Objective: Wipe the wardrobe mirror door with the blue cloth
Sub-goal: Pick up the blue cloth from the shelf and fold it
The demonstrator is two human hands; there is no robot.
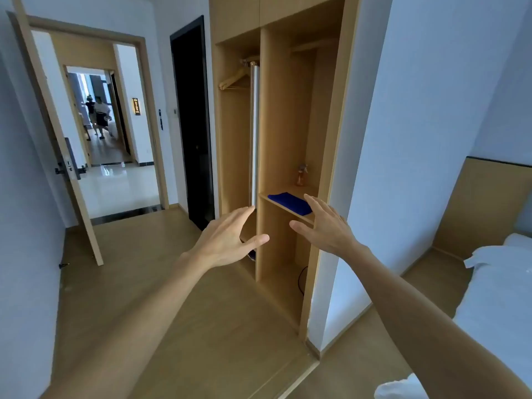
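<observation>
While both hands reach out empty, fingers spread, the folded blue cloth [290, 203] lies on the open wooden wardrobe's shelf [283, 208], just beyond the right hand [328, 226]; the left hand [227, 240] hovers well apart from it.

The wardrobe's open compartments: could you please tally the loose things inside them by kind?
Blue cloth, folded on the shelf: 1
Small figurine behind it: 1
Wooden hangers on the rail: at least 1, exact count unclear
Dark cable on the bottom: 1
Total: 4 at least
</observation>
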